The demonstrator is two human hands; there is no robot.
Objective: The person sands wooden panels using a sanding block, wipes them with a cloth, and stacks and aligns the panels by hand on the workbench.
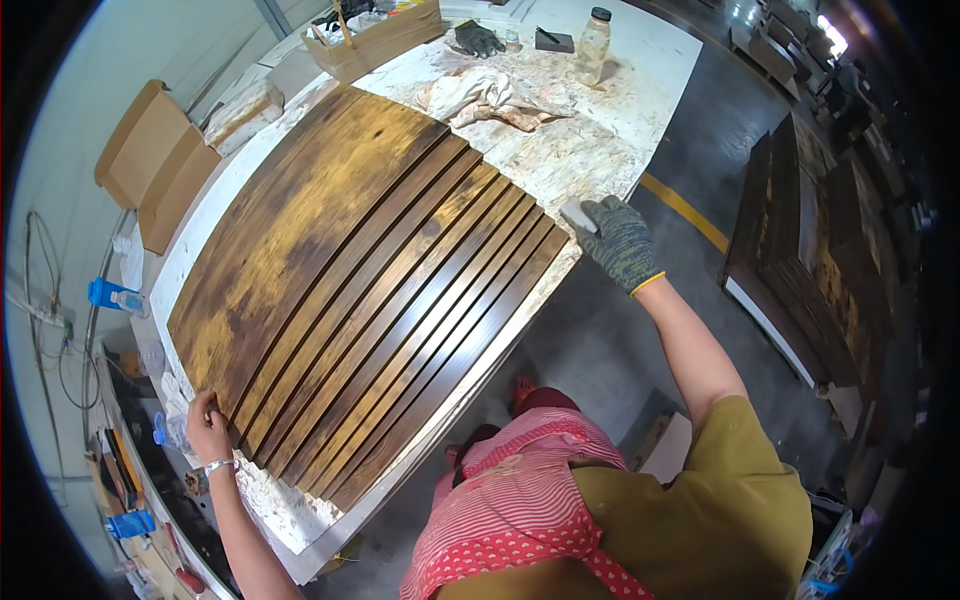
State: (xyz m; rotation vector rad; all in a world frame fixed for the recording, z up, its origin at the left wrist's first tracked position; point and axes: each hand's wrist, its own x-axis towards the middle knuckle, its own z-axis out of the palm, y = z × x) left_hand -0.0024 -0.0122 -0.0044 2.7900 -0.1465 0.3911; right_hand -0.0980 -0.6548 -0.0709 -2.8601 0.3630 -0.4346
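Several dark brown wooden boards [290, 215] with yellowish grain lie overlapped like steps on the table, their long edges showing. My bare left hand [207, 428], with a band at the wrist, is at the near left end of the stack, its curled fingers closed on a board's edge. On my right hand [617, 240] is a dark grey-green knit glove with a yellow cuff. Its fingers are closed around a small pale block [579, 216], close to the right end of the boards. The block's exact kind cannot be made out.
The white, stained table [640, 95] holds a crumpled cloth [490, 100], a black glove [478, 38], a jar [593, 47] and a cardboard box [375, 45]. An open carton [155, 160] stands left. More boards [800, 250] are stacked on the right.
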